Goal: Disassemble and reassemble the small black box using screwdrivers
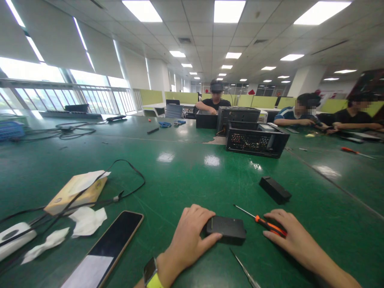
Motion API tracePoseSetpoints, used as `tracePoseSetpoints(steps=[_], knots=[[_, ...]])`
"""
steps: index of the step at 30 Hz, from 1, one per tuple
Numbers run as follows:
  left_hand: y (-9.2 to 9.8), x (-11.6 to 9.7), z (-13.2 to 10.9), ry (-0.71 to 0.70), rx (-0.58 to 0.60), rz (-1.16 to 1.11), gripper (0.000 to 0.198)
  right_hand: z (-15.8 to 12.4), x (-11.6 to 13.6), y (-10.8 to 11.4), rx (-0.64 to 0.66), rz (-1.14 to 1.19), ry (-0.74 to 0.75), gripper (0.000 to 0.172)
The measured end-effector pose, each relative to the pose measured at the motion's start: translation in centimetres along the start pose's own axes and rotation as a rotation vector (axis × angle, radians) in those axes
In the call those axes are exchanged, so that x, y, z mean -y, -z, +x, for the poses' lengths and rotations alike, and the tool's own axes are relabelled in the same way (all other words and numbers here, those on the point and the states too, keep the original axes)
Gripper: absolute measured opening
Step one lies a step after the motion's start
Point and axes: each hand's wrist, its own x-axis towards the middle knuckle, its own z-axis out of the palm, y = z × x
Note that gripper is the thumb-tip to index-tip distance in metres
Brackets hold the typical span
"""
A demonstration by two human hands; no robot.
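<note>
My left hand point(193, 236) is closed on a small black rectangular box point(227, 229), fingers along its far left edge and thumb at the near side. The box rests on the green table. To its right, my right hand point(292, 236) curls loosely around the orange and black handle of a screwdriver point(271, 227), whose metal shaft points to the far left. The palm covers the handle's rear end. Near the box lies a thin metal tool point(244, 267), cut off by the bottom edge; its kind is unclear. A second black block point(275, 189) lies beyond my right hand.
A phone point(111, 244), tissues point(88, 221), a tissue pack point(79, 190) and black cables point(132, 192) lie at left. An open black computer case point(256, 140) stands farther back. Across the table sit several people; another screwdriver point(357, 152) lies at far right.
</note>
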Motion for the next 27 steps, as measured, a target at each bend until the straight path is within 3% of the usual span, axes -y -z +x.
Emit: tracePoseSetpoints(steps=[3,6,8,13,23,27], knots=[[0.0,0.0,0.0,-0.008,-0.018,-0.012,0.034,-0.3,-1.3,0.1,-0.072,0.216,-0.128,0.035],[-0.1,0.0,0.0,-0.011,-0.021,-0.023,0.032,-0.6,-0.4,0.4,-0.216,0.500,-0.225,0.045],[-0.2,0.1,0.0,-0.010,-0.022,-0.032,0.031,-0.9,0.7,0.5,-0.231,0.583,-0.210,0.044],[-0.6,0.3,-0.1,0.000,-0.033,-0.072,0.030,-1.8,2.5,0.4,-0.276,0.525,-0.164,0.030],[-0.5,0.1,-0.1,-0.012,-0.033,-0.073,0.028,-1.8,2.7,1.0,-0.323,0.347,-0.100,0.028],[-0.5,0.1,0.0,-0.011,-0.021,-0.068,0.029,-1.4,3.7,2.6,-0.271,0.168,0.000,0.027]])
